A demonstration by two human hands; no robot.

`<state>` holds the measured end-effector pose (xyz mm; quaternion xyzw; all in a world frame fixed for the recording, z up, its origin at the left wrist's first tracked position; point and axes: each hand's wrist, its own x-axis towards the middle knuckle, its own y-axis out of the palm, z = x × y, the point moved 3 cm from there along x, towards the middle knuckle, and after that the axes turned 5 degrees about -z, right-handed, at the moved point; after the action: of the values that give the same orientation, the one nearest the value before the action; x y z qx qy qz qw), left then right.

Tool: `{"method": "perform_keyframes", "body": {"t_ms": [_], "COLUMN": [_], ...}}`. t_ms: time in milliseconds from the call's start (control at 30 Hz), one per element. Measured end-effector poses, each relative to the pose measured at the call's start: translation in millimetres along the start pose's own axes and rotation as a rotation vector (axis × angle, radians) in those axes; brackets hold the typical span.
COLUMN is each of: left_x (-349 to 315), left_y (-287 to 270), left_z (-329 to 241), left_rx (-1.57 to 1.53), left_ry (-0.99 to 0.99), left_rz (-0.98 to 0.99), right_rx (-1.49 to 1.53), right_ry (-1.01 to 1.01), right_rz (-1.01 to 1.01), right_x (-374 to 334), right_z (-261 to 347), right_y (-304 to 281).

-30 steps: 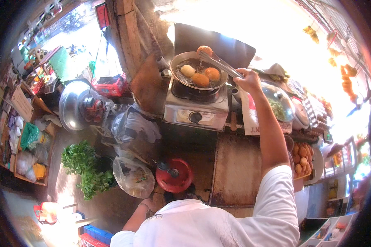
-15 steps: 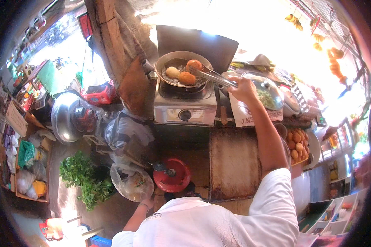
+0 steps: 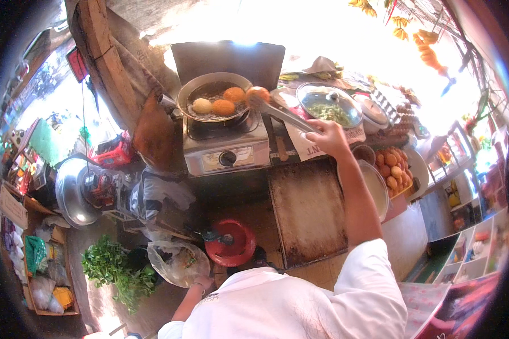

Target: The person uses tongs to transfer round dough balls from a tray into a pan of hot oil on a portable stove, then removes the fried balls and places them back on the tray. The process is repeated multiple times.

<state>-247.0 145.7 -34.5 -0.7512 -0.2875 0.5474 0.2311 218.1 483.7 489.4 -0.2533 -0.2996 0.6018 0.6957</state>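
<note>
My right hand (image 3: pixel 327 136) is closed around the handle end of metal tongs (image 3: pixel 288 117). An orange-brown fried ball (image 3: pixel 258 94) is at the tongs' tips, at the right rim of the frying pan (image 3: pixel 182 102). Two orange balls (image 3: pixel 223 107) and a paler one (image 3: pixel 202 105) lie in the pan's oil. The pan stands on a silver gas stove (image 3: pixel 226 157). Low down, my left hand (image 3: pixel 202 282) grips the edge of a clear plastic bag (image 3: pixel 165 261) with scraps in it; its fingers show only partly.
Right of the stove are a glass-lidded pan (image 3: pixel 329 105) and a tray of brown balls (image 3: pixel 393 169). A stained board (image 3: pixel 305 212) lies in front. Below the stove is a red round container (image 3: pixel 229 243). Leafy greens (image 3: pixel 116 265) and a metal fan (image 3: pixel 73 191) are at left.
The view has shifted toward the right. The tongs have moved from over the pan to its right rim, where a fried ball now shows at their tips. My left hand stays by the bag.
</note>
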Motion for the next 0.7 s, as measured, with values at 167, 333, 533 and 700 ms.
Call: {"method": "perform_keyframes", "body": {"t_ms": [167, 333, 533, 700], "left_x": [8, 8, 15, 24], "left_y": [3, 5, -2, -24], "left_z": [4, 5, 6, -1], "left_rx": [0.010, 0.035, 0.114, 0.329], "left_ry": [-0.003, 0.023, 0.085, 0.233], "left_rz": [0.043, 0.071, 0.077, 0.025], "right_rx": [-0.088, -0.216, -0.484, -0.734], "right_ry": [-0.081, 0.281, 0.749, 0.642], "right_rz": [-0.251, -0.319, -0.351, -0.342], "right_x": [-83, -184, -223, -196], "right_z": [-63, -152, -217, -165], "right_y": [-67, -116, -119, -114]}}
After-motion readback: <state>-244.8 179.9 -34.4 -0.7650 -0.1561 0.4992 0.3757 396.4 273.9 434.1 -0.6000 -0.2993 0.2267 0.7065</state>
